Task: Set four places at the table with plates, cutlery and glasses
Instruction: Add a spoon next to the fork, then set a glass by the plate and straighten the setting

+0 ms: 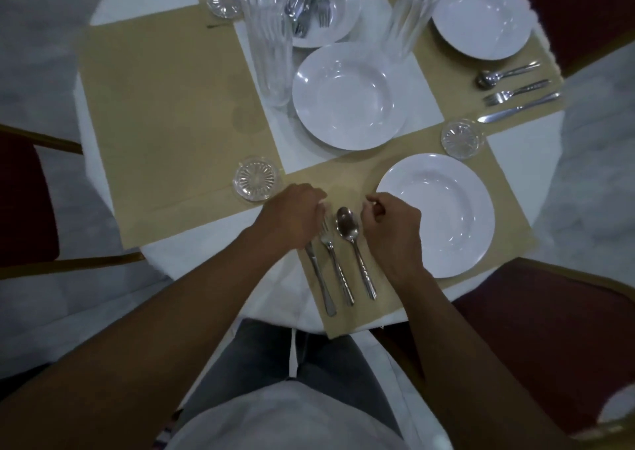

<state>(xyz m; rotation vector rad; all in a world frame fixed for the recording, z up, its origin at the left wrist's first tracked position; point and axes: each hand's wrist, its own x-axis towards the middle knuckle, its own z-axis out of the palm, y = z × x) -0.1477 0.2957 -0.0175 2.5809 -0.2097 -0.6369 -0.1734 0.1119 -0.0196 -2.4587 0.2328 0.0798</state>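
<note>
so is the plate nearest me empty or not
Empty: the plate shows only its bare white bowl and rim, with nothing lying on it.

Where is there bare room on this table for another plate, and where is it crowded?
The left tan mat is bare, between the far small glass, the near small glass and the stacked glasses. Crowded: the centre, with the middle plate and the plate of cutlery; the left hand and right hand crowd the near cutlery.
</note>
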